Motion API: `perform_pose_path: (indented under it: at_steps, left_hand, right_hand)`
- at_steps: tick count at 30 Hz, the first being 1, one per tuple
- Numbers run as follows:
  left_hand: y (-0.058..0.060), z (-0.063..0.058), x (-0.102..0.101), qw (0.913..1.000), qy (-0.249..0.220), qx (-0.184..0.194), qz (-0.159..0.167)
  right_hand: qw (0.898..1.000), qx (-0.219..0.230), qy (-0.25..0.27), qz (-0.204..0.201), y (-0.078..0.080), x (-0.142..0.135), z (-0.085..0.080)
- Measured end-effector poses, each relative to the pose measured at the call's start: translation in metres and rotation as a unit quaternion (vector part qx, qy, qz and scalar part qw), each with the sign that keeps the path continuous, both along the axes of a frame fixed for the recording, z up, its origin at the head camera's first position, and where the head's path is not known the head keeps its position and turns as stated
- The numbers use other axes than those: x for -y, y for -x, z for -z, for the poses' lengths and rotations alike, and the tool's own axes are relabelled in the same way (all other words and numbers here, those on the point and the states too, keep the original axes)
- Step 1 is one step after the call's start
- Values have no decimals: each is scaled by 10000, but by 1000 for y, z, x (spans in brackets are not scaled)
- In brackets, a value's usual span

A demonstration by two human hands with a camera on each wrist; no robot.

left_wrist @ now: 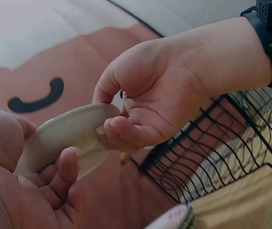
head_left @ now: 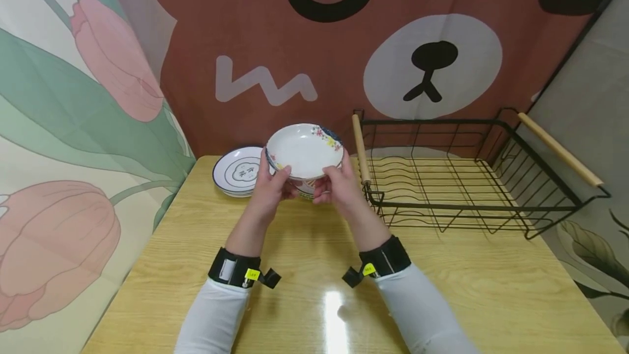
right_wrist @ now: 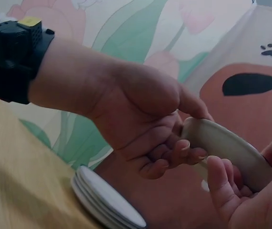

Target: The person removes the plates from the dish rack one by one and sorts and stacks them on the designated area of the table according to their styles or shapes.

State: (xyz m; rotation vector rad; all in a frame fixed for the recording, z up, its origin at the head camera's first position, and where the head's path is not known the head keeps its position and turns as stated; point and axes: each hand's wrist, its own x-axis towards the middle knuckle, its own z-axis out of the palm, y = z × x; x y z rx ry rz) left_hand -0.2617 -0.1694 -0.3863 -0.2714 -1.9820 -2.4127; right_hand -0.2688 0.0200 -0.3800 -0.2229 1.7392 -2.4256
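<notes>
Both hands hold a shallow white dish with flowers and a dark blue patch along its rim. My left hand grips its left side, thumb on the rim and fingers curled beneath. On the opposite side my right hand grips it the same way. In the left wrist view the dish shows its pale underside, raised off the table. A patterned bowl stands behind and below it, mostly hidden by the dish and fingers; part of the bowl shows at the bottom of the left wrist view.
A stack of white plates with dark blue rims sits at the table's back left. To the right stands a black wire dish rack with wooden handles. A printed bear curtain hangs behind the wooden table.
</notes>
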Motion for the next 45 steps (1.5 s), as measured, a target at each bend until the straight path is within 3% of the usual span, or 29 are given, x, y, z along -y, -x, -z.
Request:
perform_pose_path:
  at_steps: [8, 18, 22, 33, 45]
  left_hand:
    - [21, 31, -6, 9974, -120, 633, -310]
    - [43, 67, -13, 9864, -44, 1457, -758]
    - [50, 77, -17, 9837, 38, 1595, -833]
    - [61, 93, -21, 9823, 341, 1652, -815]
    - [64, 97, -26, 9853, 501, 1493, -660]
  right_hand:
    - [9968, 210, -379, 665, 21, 5, 33]
    - [9895, 585, -640, 1160, 40, 5, 70]
    - [9878, 655, -586, 1283, 45, 5, 83]
    - [9844, 760, -586, 1478, 50, 2, 99]
    - [9830, 938, -536, 1483, 57, -4, 107]
